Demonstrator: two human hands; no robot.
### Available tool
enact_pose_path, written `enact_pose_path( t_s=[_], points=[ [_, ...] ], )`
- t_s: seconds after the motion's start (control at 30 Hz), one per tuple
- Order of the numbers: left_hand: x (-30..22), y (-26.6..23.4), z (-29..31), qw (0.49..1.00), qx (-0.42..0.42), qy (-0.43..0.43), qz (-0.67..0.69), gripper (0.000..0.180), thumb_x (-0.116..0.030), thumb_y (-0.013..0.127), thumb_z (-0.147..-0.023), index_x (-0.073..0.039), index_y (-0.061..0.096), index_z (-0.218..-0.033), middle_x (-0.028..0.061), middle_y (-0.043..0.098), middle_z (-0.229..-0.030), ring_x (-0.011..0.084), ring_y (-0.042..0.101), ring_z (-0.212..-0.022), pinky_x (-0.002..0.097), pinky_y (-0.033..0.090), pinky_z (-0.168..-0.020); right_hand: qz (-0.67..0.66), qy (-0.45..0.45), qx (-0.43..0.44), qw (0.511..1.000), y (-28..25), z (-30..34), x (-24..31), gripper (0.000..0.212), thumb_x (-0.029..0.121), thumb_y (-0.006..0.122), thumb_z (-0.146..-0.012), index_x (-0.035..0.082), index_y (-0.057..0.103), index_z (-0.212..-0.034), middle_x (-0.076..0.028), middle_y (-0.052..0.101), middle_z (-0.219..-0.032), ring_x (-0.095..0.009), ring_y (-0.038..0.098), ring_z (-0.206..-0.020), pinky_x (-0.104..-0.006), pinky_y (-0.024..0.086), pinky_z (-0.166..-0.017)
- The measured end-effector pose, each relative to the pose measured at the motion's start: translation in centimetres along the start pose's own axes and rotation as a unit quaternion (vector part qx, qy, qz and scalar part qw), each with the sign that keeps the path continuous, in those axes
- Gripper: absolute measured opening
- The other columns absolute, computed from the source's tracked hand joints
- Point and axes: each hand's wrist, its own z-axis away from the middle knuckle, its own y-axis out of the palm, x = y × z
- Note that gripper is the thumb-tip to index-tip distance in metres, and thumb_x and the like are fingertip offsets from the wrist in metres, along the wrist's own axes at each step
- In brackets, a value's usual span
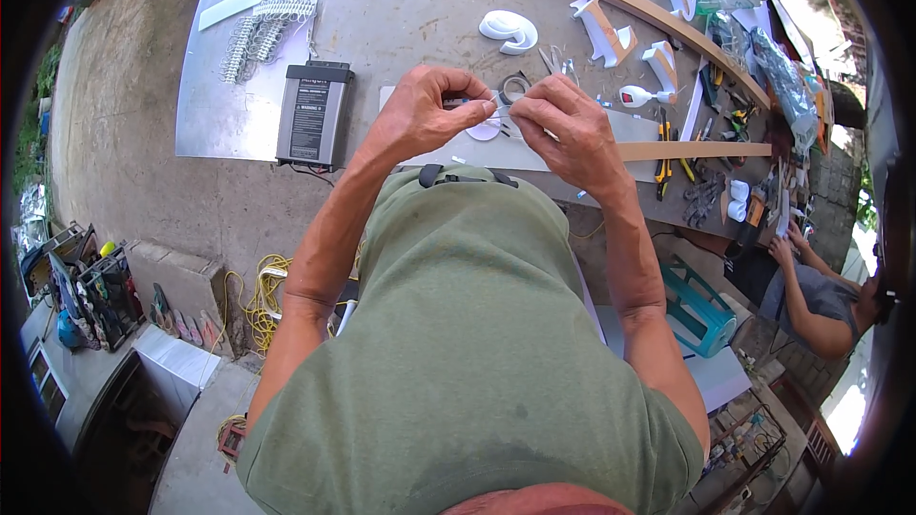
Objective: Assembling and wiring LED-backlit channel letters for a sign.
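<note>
Close together over the near edge of the work table (429, 14), both my hands are closed in a pinch. My left hand (431, 114) has thumb and forefinger on one end of a thin wire (503, 115). The other end runs into the fingertips of my right hand (568, 126). Fine detail of the wire is too small to make out. Just beneath my fingers lies a white disc (484, 130). A dark roll of tape (516, 85) sits right behind the gap between my hands.
A grey power supply box (317, 116) and strung modules (272, 27) lie left. White curved pieces (509, 30), a white bottle (641, 95), pliers (663, 157) and long brown strips (697, 150) are to the right. Another person (821, 300) works at far right, near a teal stool (701, 310).
</note>
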Motion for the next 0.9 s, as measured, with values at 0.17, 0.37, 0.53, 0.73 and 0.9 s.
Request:
enact_pose_path(
  t_s=[0.17,0.37,0.53,0.73,0.9],
  points=[
    [0.0,0.7,0.0,0.999,-0.016,0.023,-0.03,0.018,-0.016,0.075,-0.09,0.001,0.075,-0.094,-0.0029,0.064,-0.071,0.0026,0.052,-0.064,0.0213,0.042,-0.055,-0.002,0.016,-0.005,1.0,0.1,0.4,0.1,0.016,0.003,0.076,-0.077,0.003,0.069,-0.092,-0.007,0.059,-0.084,-0.024,0.061,-0.08,-0.0369,0.052,-0.069],
    [-0.7,0.7,0.0,0.999,0.003,0.022,-0.045,0.017,-0.015,0.075,-0.089,0.002,0.075,-0.095,0.0006,0.069,-0.075,0.0038,0.055,-0.067,0.0221,0.046,-0.058,-0.012,0.042,-0.018,0.999,0.1,0.4,0.0,0.017,0.002,0.077,-0.077,0.004,0.072,-0.092,-0.006,0.061,-0.084,-0.023,0.062,-0.08,-0.0359,0.052,-0.068],
    [-0.9,0.7,0.1,0.998,0.011,0.035,-0.049,0.019,-0.015,0.072,-0.088,0.004,0.075,-0.094,0.0094,0.072,-0.072,0.0109,0.064,-0.064,0.0276,0.052,-0.06,-0.044,0.067,0.007,0.997,0.2,0.6,0.2,0.016,0.0,0.076,-0.077,0.006,0.073,-0.092,-0.004,0.062,-0.082,-0.022,0.062,-0.079,-0.0352,0.052,-0.068],
    [-0.5,0.5,0.0,0.998,0.04,0.04,-0.033,0.021,-0.016,0.072,-0.089,0.004,0.074,-0.094,0.0084,0.07,-0.07,0.0109,0.061,-0.062,0.0283,0.05,-0.058,-0.069,0.084,0.007,0.994,0.5,0.7,-0.2,0.015,0.002,0.076,-0.078,0.007,0.074,-0.092,-0.005,0.064,-0.083,-0.021,0.063,-0.078,-0.0343,0.052,-0.068],
    [0.1,0.7,0.0,0.998,0.046,0.038,-0.023,0.02,-0.016,0.072,-0.089,0.004,0.074,-0.093,0.0081,0.07,-0.069,0.0106,0.06,-0.062,0.0286,0.049,-0.057,-0.076,0.081,0.016,0.994,0.8,1.0,-0.2,0.015,0.002,0.075,-0.078,0.007,0.074,-0.092,-0.005,0.065,-0.083,-0.021,0.064,-0.077,-0.0341,0.052,-0.067]
  ],
)
